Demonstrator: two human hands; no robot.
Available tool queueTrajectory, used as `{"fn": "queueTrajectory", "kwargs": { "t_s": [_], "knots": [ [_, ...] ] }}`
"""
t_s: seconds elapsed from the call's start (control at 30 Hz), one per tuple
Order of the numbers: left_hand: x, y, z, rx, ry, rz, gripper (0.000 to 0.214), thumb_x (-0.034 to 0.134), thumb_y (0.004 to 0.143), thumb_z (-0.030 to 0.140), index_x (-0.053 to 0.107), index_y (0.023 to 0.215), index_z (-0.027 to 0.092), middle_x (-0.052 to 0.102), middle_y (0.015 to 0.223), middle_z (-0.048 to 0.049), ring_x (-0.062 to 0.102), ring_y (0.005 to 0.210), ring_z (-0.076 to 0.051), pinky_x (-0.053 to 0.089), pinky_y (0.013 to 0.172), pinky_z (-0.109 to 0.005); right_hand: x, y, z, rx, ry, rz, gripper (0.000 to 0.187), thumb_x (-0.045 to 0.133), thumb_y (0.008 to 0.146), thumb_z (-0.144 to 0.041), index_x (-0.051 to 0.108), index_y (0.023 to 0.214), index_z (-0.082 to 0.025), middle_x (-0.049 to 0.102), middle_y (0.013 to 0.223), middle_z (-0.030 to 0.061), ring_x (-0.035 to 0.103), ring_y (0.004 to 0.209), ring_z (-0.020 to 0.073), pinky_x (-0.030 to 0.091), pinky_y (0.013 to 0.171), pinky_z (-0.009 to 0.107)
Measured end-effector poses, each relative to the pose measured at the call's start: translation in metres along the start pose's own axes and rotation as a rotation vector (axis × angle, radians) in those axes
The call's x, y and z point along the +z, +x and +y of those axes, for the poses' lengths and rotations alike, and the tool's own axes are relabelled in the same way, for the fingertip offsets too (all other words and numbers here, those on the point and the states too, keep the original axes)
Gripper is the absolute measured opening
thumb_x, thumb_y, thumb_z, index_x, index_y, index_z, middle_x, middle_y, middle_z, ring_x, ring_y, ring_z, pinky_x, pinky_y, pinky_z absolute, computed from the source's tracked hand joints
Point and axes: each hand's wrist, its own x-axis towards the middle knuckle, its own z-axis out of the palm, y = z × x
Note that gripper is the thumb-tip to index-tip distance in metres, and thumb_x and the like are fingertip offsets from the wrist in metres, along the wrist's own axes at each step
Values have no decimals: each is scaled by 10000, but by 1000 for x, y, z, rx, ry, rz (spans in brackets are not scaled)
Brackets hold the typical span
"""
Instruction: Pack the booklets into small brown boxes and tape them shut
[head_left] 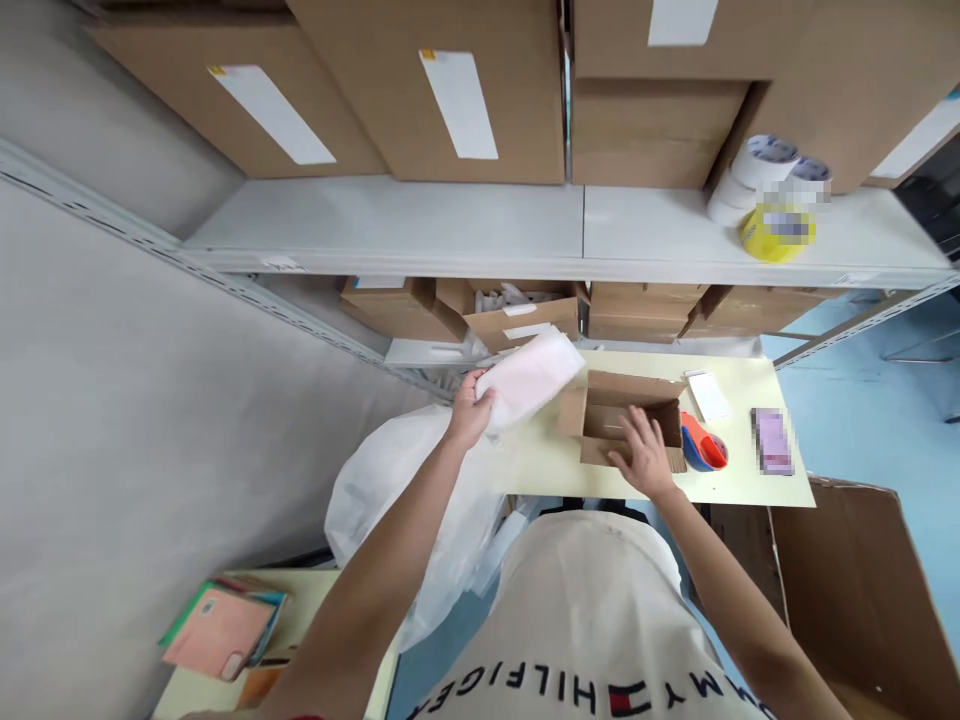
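Note:
My left hand (471,412) grips one end of a flat, whitish-pink wrapped packet (531,375), held above the left part of the pale yellow table (739,488). What the wrapping holds cannot be made out. An open cardboard box (604,455) stands on the table with its flaps folded outward. Over the box opening is my right hand (645,450), its fingers spread and nothing held in them. Just right of the box sits a tape dispenser (705,445) in orange and blue with a roll of tape.
A white card (707,395) and a blurred purple item (772,440) lie at the table's right. Tape rolls (780,232) and large cartons (480,90) occupy the shelf (450,222) above. A big white plastic bag (405,480) hangs left; an open carton (847,580) stands right.

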Motion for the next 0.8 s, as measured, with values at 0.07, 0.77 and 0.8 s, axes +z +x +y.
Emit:
{"fn": "queueTrajectory", "kwargs": {
  "t_s": [0.07,0.77,0.8],
  "knots": [
    [17,-4,30,79,9,-72,362,535,792,171,533,1154,192,649,1067,-39,628,931,-171,521,867,-297,-4,-20,27,218,73,200,710,455,915,-466,228,1518,-167,228,1592,176,159,1485,348,219,1142,619],
    [188,-67,30,27,515,-436,294,588,767,97,629,1033,215,695,1053,-100,659,984,-258,495,895,-382,18,-31,118,379,431,28,654,479,881,-402,338,1473,-161,586,1329,174,570,1240,301,511,963,486],
    [190,-71,31,40,522,-436,333,603,755,91,625,1067,205,682,1101,-119,645,1044,-272,477,939,-395,17,-31,119,373,452,19,649,483,879,-404,349,1466,-163,601,1307,172,605,1191,295,531,933,469]
  ]
}}
